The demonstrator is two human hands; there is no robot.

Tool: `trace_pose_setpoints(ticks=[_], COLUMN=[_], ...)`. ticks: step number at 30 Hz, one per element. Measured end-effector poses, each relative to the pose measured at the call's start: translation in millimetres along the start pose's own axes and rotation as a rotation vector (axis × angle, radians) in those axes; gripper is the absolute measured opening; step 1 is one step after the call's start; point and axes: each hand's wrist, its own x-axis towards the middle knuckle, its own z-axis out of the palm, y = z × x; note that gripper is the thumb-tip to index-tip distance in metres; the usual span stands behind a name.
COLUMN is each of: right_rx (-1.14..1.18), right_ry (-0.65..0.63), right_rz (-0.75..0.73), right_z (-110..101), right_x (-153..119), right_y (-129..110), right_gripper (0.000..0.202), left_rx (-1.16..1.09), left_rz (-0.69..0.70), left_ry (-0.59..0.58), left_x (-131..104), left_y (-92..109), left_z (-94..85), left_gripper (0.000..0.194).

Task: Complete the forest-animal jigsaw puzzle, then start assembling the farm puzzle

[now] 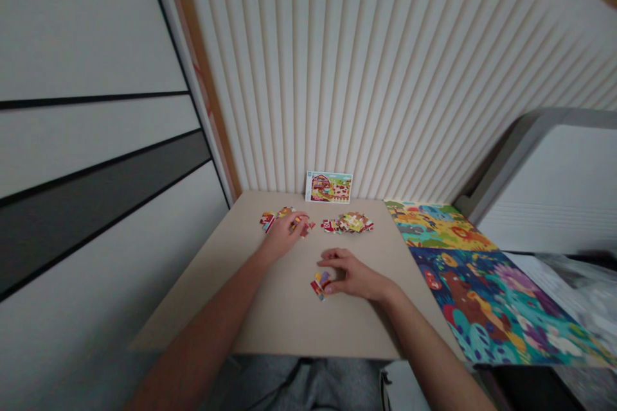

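Note:
My left hand (285,231) reaches over a loose pile of red and multicoloured puzzle pieces (268,219) at the back left of the beige table (274,327). Its fingers are bent down onto the pieces, and what they touch is too small to make out. Nearer the front, my right hand (351,275) is spread, with its thumb at the edge of a small cluster of joined pieces (319,285) in red, yellow and purple. A second pile of pieces (354,223), mostly yellow, green and brown, lies at the back right.
A farm picture card (330,187) stands against the pleated wall at the table's back edge. Two colourful animal pictures (441,226) (501,308) lie to the right of the table. Beyond them are a white chair-like panel (554,186) and clear plastic wrapping (585,289).

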Motion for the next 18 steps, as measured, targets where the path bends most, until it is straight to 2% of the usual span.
trace_pose_setpoints(ticks=[1, 3, 6, 10, 14, 16, 18], right_rx=[-0.033, -0.050, -0.040, 0.015, 0.057, -0.008, -0.080], right_ry=[-0.027, -0.047, -0.043, 0.025, 0.206, 0.367, 0.530], right_rz=[-0.010, 0.000, 0.011, 0.041, 0.139, 0.147, 0.155], right_z=[-1, -2, -3, 0, 2, -3, -12], right_x=[-1, -1, 0, -1, 1, 8, 18], right_y=[-1, -3, -7, -6, 5, 14, 24], right_gripper=[0.058, 0.048, 0.036, 0.036, 0.027, 0.027, 0.029], left_rx=[0.127, 0.375, 0.498, 0.569, 0.599, 0.610, 0.593], left_rz=[-0.004, -0.059, -0.154, -0.249, -0.280, -0.256, -0.169], left_ry=[0.074, 0.143, 0.163, 0.160, 0.164, 0.200, 0.229], left_x=[3, 5, 2, -5, -4, -3, -2], left_y=[-8, -24, -47, -65, -69, -65, -56], left_z=[-5.8, -16.5, -25.2, -21.2, -16.2, -15.3, -11.9], left_gripper=[0.034, 0.035, 0.035, 0.040, 0.043, 0.044, 0.044])
